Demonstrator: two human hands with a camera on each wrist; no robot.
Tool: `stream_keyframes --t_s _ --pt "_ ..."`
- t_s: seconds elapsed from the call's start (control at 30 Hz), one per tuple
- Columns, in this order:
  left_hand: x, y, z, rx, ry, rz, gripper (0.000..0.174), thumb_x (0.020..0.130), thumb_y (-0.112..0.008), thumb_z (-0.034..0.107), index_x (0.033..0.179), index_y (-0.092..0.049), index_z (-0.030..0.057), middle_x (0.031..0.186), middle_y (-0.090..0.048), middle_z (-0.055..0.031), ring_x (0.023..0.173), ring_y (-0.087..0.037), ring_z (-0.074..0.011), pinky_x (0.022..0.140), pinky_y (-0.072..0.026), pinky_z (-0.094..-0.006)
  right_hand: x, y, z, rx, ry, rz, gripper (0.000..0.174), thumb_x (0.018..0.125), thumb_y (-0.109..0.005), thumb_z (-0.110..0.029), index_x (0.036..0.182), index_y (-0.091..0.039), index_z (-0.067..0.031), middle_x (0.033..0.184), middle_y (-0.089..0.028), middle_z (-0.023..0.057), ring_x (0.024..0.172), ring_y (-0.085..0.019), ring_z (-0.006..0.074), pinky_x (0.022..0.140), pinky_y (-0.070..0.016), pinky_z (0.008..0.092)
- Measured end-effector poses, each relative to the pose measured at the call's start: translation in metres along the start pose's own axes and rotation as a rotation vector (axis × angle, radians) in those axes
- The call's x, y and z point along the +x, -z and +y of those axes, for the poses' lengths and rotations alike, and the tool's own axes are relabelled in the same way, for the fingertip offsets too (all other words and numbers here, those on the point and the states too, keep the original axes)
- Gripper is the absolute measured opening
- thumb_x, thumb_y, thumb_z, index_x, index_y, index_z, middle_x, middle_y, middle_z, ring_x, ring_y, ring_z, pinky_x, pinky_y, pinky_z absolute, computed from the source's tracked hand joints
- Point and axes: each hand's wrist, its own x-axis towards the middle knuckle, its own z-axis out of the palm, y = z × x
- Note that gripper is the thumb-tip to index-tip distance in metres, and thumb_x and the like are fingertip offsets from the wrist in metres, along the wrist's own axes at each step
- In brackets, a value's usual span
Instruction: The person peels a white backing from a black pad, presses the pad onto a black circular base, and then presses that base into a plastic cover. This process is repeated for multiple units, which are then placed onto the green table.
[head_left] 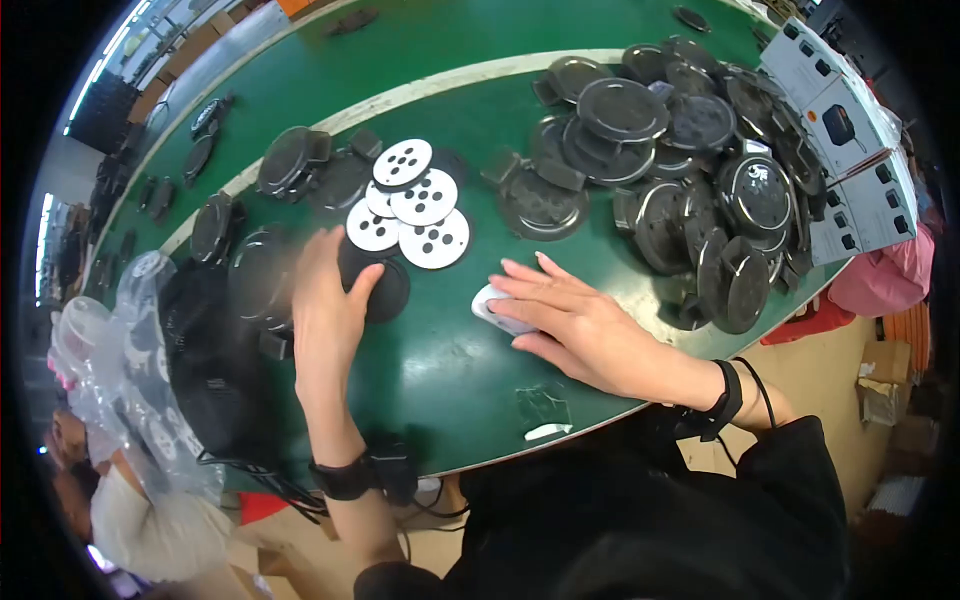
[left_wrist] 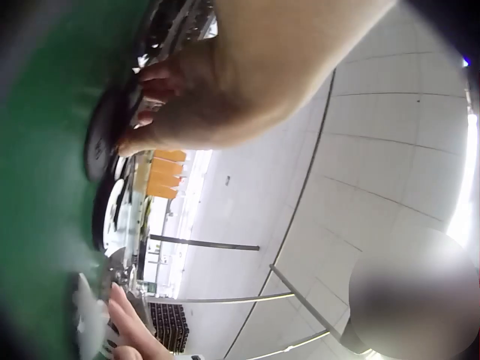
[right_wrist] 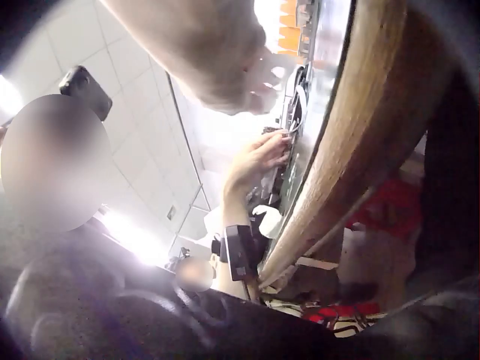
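Observation:
In the head view my left hand [head_left: 330, 310] reaches over black round plates at the left, its fingers blurred. Its thumb lies at the edge of a flat black disc [head_left: 392, 295], which also shows edge-on as a dark disc [left_wrist: 101, 139] in the left wrist view. Beyond it several white discs with dark holes [head_left: 425, 197] overlap in a loose pile. My right hand [head_left: 585, 325] holds a white rounded piece [head_left: 492, 308] between fingers and thumb, close over the green table; the fingers cover much of it.
A large heap of shiny black round parts [head_left: 690, 120] fills the table's right side, with white boxes [head_left: 845, 130] behind it. More black parts [head_left: 290, 160] lie at the left, by a black bag [head_left: 215, 370] and clear plastic [head_left: 140, 350]. A white scrap [head_left: 548, 432] lies near the front edge.

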Motion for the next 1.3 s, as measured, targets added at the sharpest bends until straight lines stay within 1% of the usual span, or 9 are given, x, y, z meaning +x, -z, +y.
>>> stream_keyframes --t_s 0.13,0.27,0.3,0.53,0.77,0.87,0.97,1.13,1.3 --pt "0.009 0.000 0.007 0.043 0.122 -0.083 0.060 0.064 -0.072 0.018 0.115 -0.046 -0.0026 0.103 -0.049 -0.0164 0.097 -0.047 -0.0302 0.084 -0.0391 -0.0370 -0.008 0.018 -0.006 0.152 -0.134 -0.071 0.042 0.080 -0.057 -0.013 0.120 -0.045 -0.0078 0.127 -0.041 0.0172 0.122 -0.034 0.0304 0.103 -0.0232 0.0462" --pt "0.015 0.017 0.020 -0.009 0.302 -0.249 0.063 0.057 -0.076 0.020 0.110 -0.050 0.0000 0.099 -0.048 -0.0157 0.090 -0.049 -0.0289 0.078 -0.0419 -0.0366 -0.013 0.062 -0.015 0.098 -0.195 -0.004 0.044 0.078 -0.058 -0.012 0.120 -0.044 -0.0081 0.123 -0.043 0.0162 0.113 -0.044 0.0315 0.098 -0.0317 0.0408" --pt "0.013 0.020 0.020 -0.013 0.318 -0.265 0.060 0.057 -0.076 0.019 0.109 -0.051 0.0003 0.098 -0.048 -0.0155 0.088 -0.050 -0.0288 0.076 -0.0425 -0.0364 -0.016 0.065 -0.017 0.132 -0.194 0.125 0.034 0.077 -0.058 -0.010 0.110 -0.052 -0.0056 0.111 -0.052 0.0150 0.099 -0.053 0.0298 0.085 -0.0421 0.0375" --pt "-0.012 0.052 -0.002 -0.493 0.492 -0.211 0.013 0.070 -0.061 -0.002 0.078 -0.051 0.0001 0.057 -0.047 0.0017 0.055 -0.046 -0.0068 0.053 -0.0366 -0.0191 -0.017 0.078 -0.032 0.594 -0.417 -0.233 0.011 0.078 -0.058 -0.008 0.086 -0.059 -0.0004 0.069 -0.060 0.0085 0.058 -0.058 0.0159 0.054 -0.0455 0.0266" --pt "-0.021 0.091 0.086 -1.179 0.470 -0.098 0.018 0.073 -0.058 -0.010 0.087 -0.051 -0.0034 0.071 -0.058 -0.0042 0.061 -0.052 -0.0047 0.053 -0.0409 -0.0165 0.035 0.072 -0.056 0.612 -0.264 0.138 0.022 0.080 -0.059 -0.013 0.097 -0.054 0.0001 0.073 -0.057 0.0076 0.055 -0.056 0.0153 0.053 -0.0468 0.0256" --pt "-0.022 0.094 0.099 -1.284 0.384 -0.193 0.019 0.073 -0.058 -0.010 0.090 -0.051 -0.0067 0.080 -0.062 -0.0125 0.068 -0.059 -0.0111 0.055 -0.0475 -0.0198 0.036 0.079 -0.051 0.880 -0.299 -0.130 0.016 0.078 -0.062 -0.011 0.088 -0.056 0.0001 0.073 -0.055 0.0060 0.060 -0.055 0.0114 0.050 -0.0446 0.0263" --pt "-0.022 0.090 0.099 -1.363 0.300 -0.092 0.026 0.071 -0.057 -0.013 0.097 -0.053 -0.0088 0.084 -0.062 -0.0144 0.074 -0.059 -0.0134 0.065 -0.0474 -0.0216 0.034 0.082 -0.049 0.969 -0.306 0.005 0.013 0.075 -0.064 -0.007 0.084 -0.057 -0.0005 0.076 -0.054 0.0057 0.059 -0.054 0.0124 0.049 -0.0428 0.0257" --pt "-0.022 0.067 0.117 -0.796 0.164 0.328 0.031 0.076 -0.049 -0.007 0.107 -0.050 -0.0123 0.108 -0.055 -0.0234 0.094 -0.058 -0.0271 0.083 -0.0449 -0.0318 0.037 0.072 -0.044 -0.186 0.327 0.588 0.013 0.061 -0.062 -0.001 0.073 -0.056 0.0013 0.075 -0.052 0.0074 0.055 -0.052 0.0152 0.044 -0.0417 0.0224" --pt "-0.030 0.055 0.137 -1.310 0.194 0.142 0.046 0.079 -0.057 0.009 0.117 -0.044 -0.0117 0.097 -0.061 -0.0195 0.088 -0.057 -0.0176 0.078 -0.0430 -0.0259 0.037 0.060 -0.058 0.059 0.226 0.479 0.012 0.069 -0.058 -0.006 0.078 -0.051 -0.0022 0.076 -0.051 0.0075 0.055 -0.053 0.0184 0.045 -0.0432 0.0252"
